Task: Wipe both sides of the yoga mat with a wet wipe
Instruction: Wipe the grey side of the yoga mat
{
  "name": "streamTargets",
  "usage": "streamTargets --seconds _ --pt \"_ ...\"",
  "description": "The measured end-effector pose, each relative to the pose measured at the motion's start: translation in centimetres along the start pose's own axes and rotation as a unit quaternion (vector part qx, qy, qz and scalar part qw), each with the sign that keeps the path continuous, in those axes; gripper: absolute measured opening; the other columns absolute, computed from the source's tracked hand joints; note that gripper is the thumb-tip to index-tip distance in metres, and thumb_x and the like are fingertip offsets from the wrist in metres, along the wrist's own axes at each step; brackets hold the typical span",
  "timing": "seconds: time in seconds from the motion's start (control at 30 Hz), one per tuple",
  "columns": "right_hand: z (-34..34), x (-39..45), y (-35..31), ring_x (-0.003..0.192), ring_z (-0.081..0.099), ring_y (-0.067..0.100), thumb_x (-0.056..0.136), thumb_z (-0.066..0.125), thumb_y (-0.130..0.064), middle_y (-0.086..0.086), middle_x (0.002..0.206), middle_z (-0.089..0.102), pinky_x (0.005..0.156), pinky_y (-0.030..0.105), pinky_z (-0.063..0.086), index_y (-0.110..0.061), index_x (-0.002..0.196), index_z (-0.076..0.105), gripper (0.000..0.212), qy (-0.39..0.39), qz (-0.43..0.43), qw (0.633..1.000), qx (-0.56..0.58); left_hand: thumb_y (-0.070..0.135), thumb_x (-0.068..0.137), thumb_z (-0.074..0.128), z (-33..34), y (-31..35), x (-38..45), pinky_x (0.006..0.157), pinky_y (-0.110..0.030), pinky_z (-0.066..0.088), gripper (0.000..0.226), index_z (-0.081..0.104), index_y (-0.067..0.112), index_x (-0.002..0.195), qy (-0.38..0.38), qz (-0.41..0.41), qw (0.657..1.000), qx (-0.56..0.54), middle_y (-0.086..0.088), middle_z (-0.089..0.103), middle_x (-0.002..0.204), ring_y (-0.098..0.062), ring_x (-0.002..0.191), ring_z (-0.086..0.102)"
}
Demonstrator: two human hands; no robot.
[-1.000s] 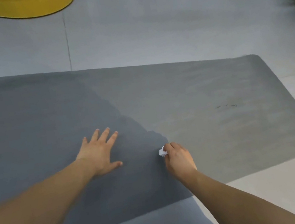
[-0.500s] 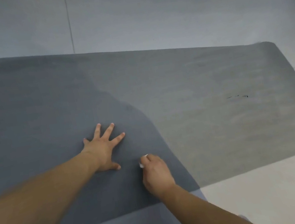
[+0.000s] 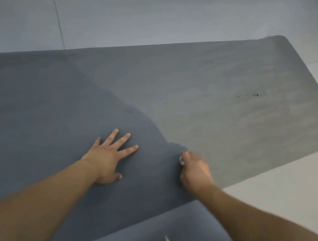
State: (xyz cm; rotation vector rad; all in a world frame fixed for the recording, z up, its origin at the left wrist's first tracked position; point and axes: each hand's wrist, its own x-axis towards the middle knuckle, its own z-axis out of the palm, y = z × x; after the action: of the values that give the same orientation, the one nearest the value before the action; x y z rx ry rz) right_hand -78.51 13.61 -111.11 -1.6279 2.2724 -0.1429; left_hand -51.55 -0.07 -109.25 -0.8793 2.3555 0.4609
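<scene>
Your mat (image 3: 223, 92) lies flat on the floor (image 3: 176, 6), a grey sheet running from the left edge of view to a rounded end at the right. Its left part is shaded dark by your shadow, and its right part is lit and shows faint pale streaks. A few small dark marks (image 3: 247, 95) sit on the lit part near the right end. The wipe (image 3: 181, 160) is a small white wad on the mat near its front edge, right at the border of shadow and light; only a corner of it peeks out past your fingers. Your right hand (image 3: 196, 172) has its fingers curled round the wipe, so that grip is closed on it and pressed down against the mat. The hand looks slightly blurred. Your left hand (image 3: 108, 161) rests palm down on the shaded part of the mat, just left of the right one and apart from it, with the fingers straight and spread and the thumb tucked toward you; that grip is open and holds nothing. Both bare forearms reach in from the bottom of the view. The floor is pale grey with a thin seam (image 3: 58, 19) running away from you beyond the mat, and your shadow falls across it in front of the mat.
</scene>
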Motion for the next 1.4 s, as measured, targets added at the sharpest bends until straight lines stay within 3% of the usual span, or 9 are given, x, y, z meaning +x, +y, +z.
streamTargets --seconds 0.13,0.27,0.43,0.6,0.87,0.93,1.03,1.17,1.4 --pt "3.6 -5.1 -5.6 0.070 0.052 0.032 0.066 0.041 -0.008 0.010 0.081 0.056 0.062 0.036 0.043 -0.011 0.083 0.055 0.023 -0.055 -0.181 0.981 0.036 0.057 0.085 0.061 -0.2 0.5 0.4 0.121 -0.063 0.012 0.099 -0.012 0.055 0.153 -0.003 0.005 1.000 0.007 0.007 -0.033 0.163 -0.027 0.151 -0.029" --pt "2.3 -3.7 -2.1 0.072 0.051 0.028 0.062 0.067 -0.006 0.006 0.082 0.057 0.062 0.032 0.042 -0.017 0.091 0.056 0.033 -0.065 -0.271 0.960 -0.005 0.062 0.082 0.058 -0.6 0.5 0.2 0.121 -0.060 0.016 0.098 -0.008 0.056 0.153 0.009 0.002 1.000 0.014 0.009 -0.028 0.164 -0.026 0.152 -0.023" --pt "-1.7 -1.0 8.4 0.072 0.057 0.033 0.058 0.067 0.000 0.007 0.080 0.062 0.058 0.031 0.044 -0.012 0.091 0.060 0.036 -0.031 -0.103 0.991 -0.076 0.066 0.082 0.048 -1.6 0.8 0.2 0.119 -0.052 0.025 0.081 0.009 0.056 0.153 0.045 0.008 0.999 0.016 0.004 -0.004 0.166 -0.028 0.153 -0.001" --pt "-0.5 -1.8 6.0 0.064 0.053 0.032 0.064 0.051 0.002 0.009 0.071 0.057 0.055 0.031 0.038 -0.012 0.078 0.056 0.021 0.056 -0.008 0.998 0.013 0.073 0.090 0.042 -2.3 1.7 1.3 0.113 -0.048 0.034 0.072 0.024 0.040 0.151 0.089 -0.015 0.995 0.037 0.002 0.022 0.157 -0.027 0.142 0.025" --pt "3.5 -5.8 -2.1 0.074 0.053 0.029 0.073 0.064 -0.009 0.008 0.086 0.059 0.064 0.033 0.045 -0.012 0.098 0.060 0.025 -0.063 -0.307 0.950 0.011 0.082 0.080 0.051 -2.5 1.8 2.3 0.115 -0.048 0.033 0.108 0.007 0.026 0.160 0.088 -0.064 0.993 0.048 -0.001 0.017 0.157 -0.026 0.143 0.023" --pt "1.8 -3.6 1.8 0.080 0.059 0.029 0.070 0.064 -0.008 0.008 0.089 0.064 0.073 0.032 0.045 -0.011 0.101 0.063 0.031 -0.062 -0.268 0.961 0.008 0.085 0.076 0.053 -2.6 1.7 2.4 0.118 -0.056 0.027 0.114 -0.001 0.030 0.160 0.066 -0.092 0.993 0.018 -0.005 0.001 0.164 -0.032 0.152 0.006" --pt "-2.5 -0.5 9.5 0.090 0.062 0.034 0.081 0.056 -0.012 0.014 0.094 0.065 0.076 0.034 0.048 -0.010 0.097 0.064 0.018 -0.016 -0.013 0.999 -0.033 0.090 0.067 0.056 -2.6 1.5 2.4 0.117 -0.065 0.022 0.129 -0.016 0.035 0.158 0.038 -0.141 0.989 -0.029 -0.006 -0.028 0.164 -0.041 0.152 -0.018" --pt "-3.7 0.8 12.1 0.093 0.059 0.037 0.079 0.050 -0.003 0.016 0.098 0.063 0.074 0.036 0.046 -0.007 0.092 0.058 0.016 0.028 0.160 0.987 -0.015 0.093 0.058 0.062 -2.9 1.2 2.4 0.115 -0.069 0.023 0.139 -0.021 0.037 0.156 0.017 -0.171 0.982 -0.080 -0.006 -0.032 0.162 -0.043 0.150 -0.021" --pt "2.1 0.8 -1.1 0.078 0.058 0.035 0.076 0.038 -0.010 0.011 0.083 0.062 0.070 0.037 0.048 -0.012 0.084 0.059 0.023 0.021 -0.065 0.993 0.096 0.090 0.053 0.069 -3.4 1.2 2.8 0.114 -0.068 0.027 0.141 -0.013 0.043 0.157 0.011 -0.183 0.978 -0.101 0.000 -0.024 0.164 -0.041 0.152 -0.016"
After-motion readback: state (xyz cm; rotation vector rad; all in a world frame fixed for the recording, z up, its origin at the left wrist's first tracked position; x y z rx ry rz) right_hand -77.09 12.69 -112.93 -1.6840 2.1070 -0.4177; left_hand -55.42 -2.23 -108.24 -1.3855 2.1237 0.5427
